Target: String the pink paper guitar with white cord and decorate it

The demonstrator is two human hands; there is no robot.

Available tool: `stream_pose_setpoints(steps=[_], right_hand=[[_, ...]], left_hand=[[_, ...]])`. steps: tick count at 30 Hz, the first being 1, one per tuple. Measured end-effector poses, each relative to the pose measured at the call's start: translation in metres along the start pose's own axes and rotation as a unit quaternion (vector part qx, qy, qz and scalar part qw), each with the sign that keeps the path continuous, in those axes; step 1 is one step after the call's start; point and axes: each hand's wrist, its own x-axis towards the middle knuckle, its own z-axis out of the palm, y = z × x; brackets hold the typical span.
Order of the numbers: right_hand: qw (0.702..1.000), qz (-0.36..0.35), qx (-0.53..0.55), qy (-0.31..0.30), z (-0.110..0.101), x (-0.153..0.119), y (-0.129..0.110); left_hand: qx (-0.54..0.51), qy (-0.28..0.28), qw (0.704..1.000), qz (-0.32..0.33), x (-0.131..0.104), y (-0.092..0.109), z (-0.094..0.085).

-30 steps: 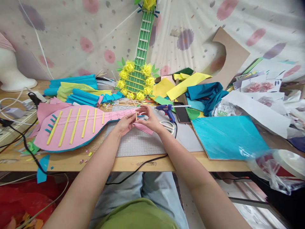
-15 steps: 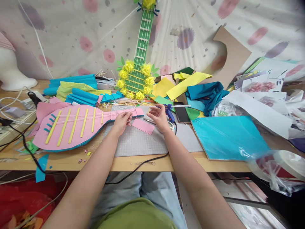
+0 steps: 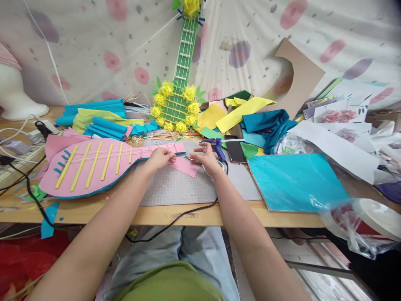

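Landmark: one pink lute-shaped instrument (image 3: 99,167), flat on the wooden table (image 3: 75,214), its neck reaching onto a grey cutting mat (image 3: 175,190). Risks, as I judged them: the white strings (image 3: 82,157) along its face could have been snagged or pulled slack, the cause being a careless drag of my left wrist across the neck; one pink paper rectangle (image 3: 185,167), loose just beyond the neck and toward me, could have been swept askew by either palm; one blue hot-glue gun (image 3: 216,145), well past the neck's tip, could have burned my right fingers if hot, which did not show. Grip, left hand (image 3: 162,158): beside the neck near its tip, fingertips drawn together in a pinch; I could not tell whether anything small sat inside. Grip, right hand (image 3: 206,158): beyond the tip of the neck, fingers curled and part-spread, thumb beneath; whether they pinched a sliver of something I could not tell. White-handled scissors (image 3: 206,170): beyond the neck's tip, partly hidden under that same hand.
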Motion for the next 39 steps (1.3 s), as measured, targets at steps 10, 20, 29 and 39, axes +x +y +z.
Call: stream_pose_setpoints(steps=[10,20,29,39], right_hand=[[0.989,-0.051,-0.131,0.042,-0.004,0.003,-0.001],[0.977,-0.064,-0.201,0.041,-0.006,0.005,0.004],[0.976,-0.062,-0.205,0.034,-0.007,0.005,0.003],[0.995,-0.076,0.034,-0.060,-0.004,-0.001,-0.012]], left_hand=[[0.088,0.026,0.995,0.027,0.002,0.002,-0.020],[0.363,0.068,0.928,0.045,-0.005,0.008,-0.016],[0.341,0.083,0.936,0.033,-0.008,0.001,0.015],[0.245,0.011,0.964,0.106,0.006,0.027,-0.012]])
